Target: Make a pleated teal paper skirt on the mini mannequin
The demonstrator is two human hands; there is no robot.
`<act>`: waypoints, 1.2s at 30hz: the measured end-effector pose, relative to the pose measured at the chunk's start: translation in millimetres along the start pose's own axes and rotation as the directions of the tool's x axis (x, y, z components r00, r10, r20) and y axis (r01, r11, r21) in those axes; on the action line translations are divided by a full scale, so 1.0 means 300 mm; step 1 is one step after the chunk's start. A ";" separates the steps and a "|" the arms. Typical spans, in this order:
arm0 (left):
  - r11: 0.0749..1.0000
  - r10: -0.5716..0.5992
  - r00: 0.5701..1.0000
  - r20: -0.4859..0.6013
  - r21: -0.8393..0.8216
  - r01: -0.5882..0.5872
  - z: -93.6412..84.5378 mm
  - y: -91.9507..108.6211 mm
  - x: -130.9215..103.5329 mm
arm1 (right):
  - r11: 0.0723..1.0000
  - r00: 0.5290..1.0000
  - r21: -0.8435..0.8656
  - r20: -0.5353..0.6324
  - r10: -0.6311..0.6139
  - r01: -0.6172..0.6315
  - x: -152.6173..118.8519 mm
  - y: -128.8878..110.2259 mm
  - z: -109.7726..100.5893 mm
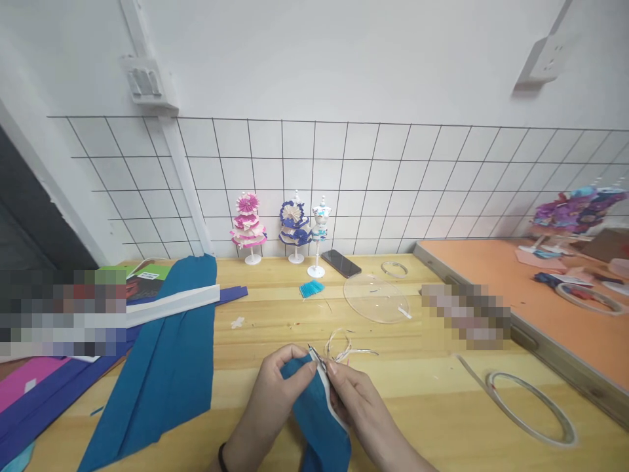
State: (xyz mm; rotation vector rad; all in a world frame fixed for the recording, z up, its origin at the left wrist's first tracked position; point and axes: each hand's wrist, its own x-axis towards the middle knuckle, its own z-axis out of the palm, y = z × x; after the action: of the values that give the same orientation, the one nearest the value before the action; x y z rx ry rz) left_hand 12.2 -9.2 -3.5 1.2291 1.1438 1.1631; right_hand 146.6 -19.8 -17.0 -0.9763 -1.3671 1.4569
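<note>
My left hand (280, 393) is closed, thumb and fingers pinching the upper end of a blue fabric-like strip (319, 423) with a white edge. The strip hangs down toward me over the table's near side. My right hand (361, 406) is closed at the strip's white edge, around a slim, dark metal tool (317, 356) with a pointed tip. Most of that tool is hidden by the fingers, so its exact kind is unclear. Just beyond the fingertips lies a loose tangle of thin pale strands (341, 347).
Folded blue fabric (181, 347) and a white strip (171, 305) lie left. Behind stand small decorated dress stands (295, 226), a phone (341, 263), a teal folded piece (311, 288) and a clear disc (376, 298). A wire coil (533, 406) lies right, before an orange-topped table (491, 269).
</note>
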 end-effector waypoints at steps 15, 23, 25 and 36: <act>0.998 -0.037 0.999 -0.027 -0.044 0.035 0.007 0.017 -0.008 | 1.000 0.999 0.019 -0.041 0.013 -0.012 0.004 0.006 0.000; 0.996 -0.037 0.999 0.005 -0.085 0.037 0.005 0.000 -0.003 | 0.999 0.997 0.044 -0.082 0.010 -0.006 0.004 -0.026 0.002; 0.996 -0.033 0.999 0.004 -0.085 0.033 0.004 -0.001 -0.002 | 0.998 0.992 0.053 -0.118 0.035 -0.029 0.005 -0.025 0.003; 0.993 -0.035 0.997 0.073 -0.113 0.043 0.000 0.019 -0.014 | 0.987 0.990 0.149 -0.116 0.078 -0.061 0.007 0.015 -0.005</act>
State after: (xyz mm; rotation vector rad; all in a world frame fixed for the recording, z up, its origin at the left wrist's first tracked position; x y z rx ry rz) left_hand 11.6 -13.5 2.2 1.1468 1.0301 1.1311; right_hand 147.0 -17.2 -21.7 -1.0097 -1.1324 1.5012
